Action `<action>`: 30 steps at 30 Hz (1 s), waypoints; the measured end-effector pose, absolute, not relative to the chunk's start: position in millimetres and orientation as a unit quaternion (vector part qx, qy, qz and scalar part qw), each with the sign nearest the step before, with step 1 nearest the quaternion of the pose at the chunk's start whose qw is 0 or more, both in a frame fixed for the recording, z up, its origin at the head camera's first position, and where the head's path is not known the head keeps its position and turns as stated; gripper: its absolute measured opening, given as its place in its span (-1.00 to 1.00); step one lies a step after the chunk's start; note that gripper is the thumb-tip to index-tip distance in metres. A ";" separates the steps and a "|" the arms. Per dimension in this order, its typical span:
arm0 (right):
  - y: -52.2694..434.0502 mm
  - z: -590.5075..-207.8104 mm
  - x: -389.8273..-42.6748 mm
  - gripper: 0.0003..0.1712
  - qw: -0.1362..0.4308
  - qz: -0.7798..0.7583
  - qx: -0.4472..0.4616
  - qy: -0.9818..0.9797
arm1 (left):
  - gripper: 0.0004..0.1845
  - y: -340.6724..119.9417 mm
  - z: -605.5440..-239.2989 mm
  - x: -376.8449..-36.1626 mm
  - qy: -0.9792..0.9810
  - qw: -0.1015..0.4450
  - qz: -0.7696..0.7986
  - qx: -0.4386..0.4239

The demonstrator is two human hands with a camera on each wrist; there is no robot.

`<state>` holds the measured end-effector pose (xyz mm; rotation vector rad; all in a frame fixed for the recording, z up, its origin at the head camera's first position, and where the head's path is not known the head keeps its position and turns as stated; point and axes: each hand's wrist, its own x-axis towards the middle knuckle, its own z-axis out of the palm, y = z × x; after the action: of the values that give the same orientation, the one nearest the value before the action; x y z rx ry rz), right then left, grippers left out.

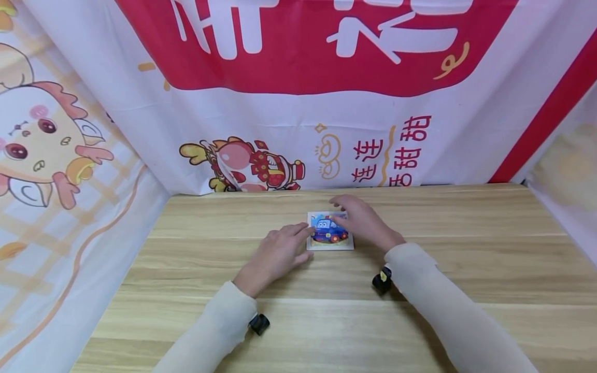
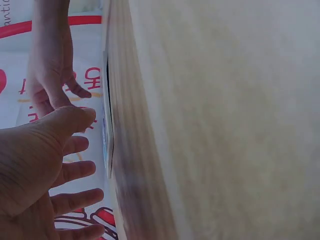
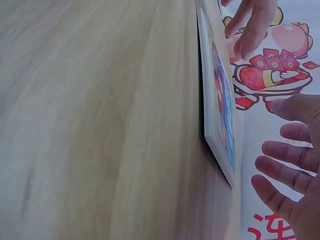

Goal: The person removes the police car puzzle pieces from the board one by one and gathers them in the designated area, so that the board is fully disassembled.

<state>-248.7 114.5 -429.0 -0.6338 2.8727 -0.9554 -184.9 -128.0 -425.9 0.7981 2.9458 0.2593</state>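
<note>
While both hands (image 1: 275, 254) (image 1: 361, 220) lie flat, fingertips touch the puzzle (image 1: 329, 232).

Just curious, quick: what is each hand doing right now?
Left hand: open, fingertips at the puzzle board.
Right hand: open, over the board, holding nothing.

Between our fingers (image 1: 303, 229) we see a white-framed square puzzle board (image 1: 329, 231) showing a blue car with red wheels, on the pale wood-grain worktop (image 1: 466, 269); behind, a red-and-white cartoon banner (image 1: 298, 103).
</note>
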 end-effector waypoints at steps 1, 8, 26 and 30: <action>112.7 -429.5 -249.5 -0.44 0.027 -0.308 -0.207 0.928 | -0.34 -128.0 -425.8 -185.1 0.960 0.039 0.083 0.266; 101.9 -430.8 -254.1 -0.46 0.054 -0.316 -0.208 0.924 | -0.40 -126.8 -431.7 -186.5 0.952 0.053 0.080 0.291; 81.6 -439.6 -272.2 -0.72 0.062 -0.278 -0.222 0.933 | -0.46 -125.1 -427.9 -184.6 0.950 0.067 0.094 0.292; 78.6 -439.5 -272.7 -0.73 0.062 -0.270 -0.230 0.933 | -0.45 -124.8 -427.1 -184.0 0.950 0.070 0.096 0.290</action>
<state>-272.7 78.6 -439.5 -0.6953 2.8202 -0.8164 -184.0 -124.8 -427.1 0.8727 2.8581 0.2904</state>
